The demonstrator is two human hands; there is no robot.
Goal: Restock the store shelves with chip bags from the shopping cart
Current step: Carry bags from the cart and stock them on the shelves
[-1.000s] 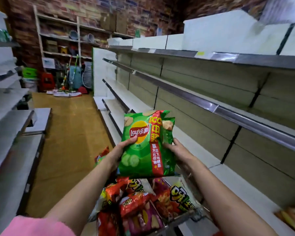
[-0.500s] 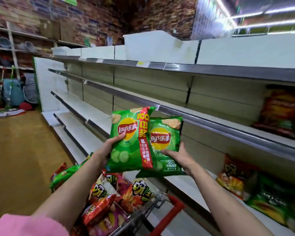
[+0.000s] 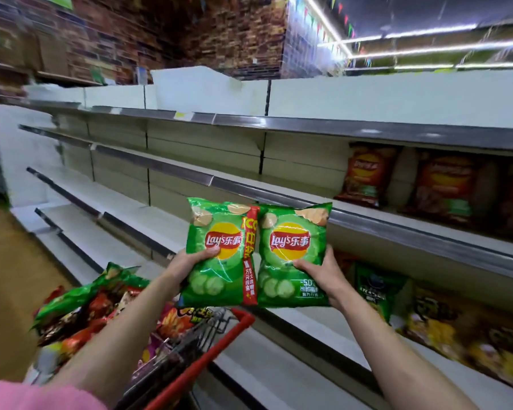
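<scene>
Two green Lay's bags, side by side: left hand [image 3: 193, 259] grips left bag [image 3: 219, 232], right hand [image 3: 319, 269] right bag [image 3: 293, 232].

Dim aisle; ceiling strip lights [image 3: 427, 32] glare top right; edges blurred, wide-angle warp.

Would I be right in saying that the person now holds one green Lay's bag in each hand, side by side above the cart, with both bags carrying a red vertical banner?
Not quite: in the head view only the bag in the left hand, the left green bag, carries the red vertical banner. The right green bag, in the right hand, has none. Both are held side by side above the cart.
</scene>
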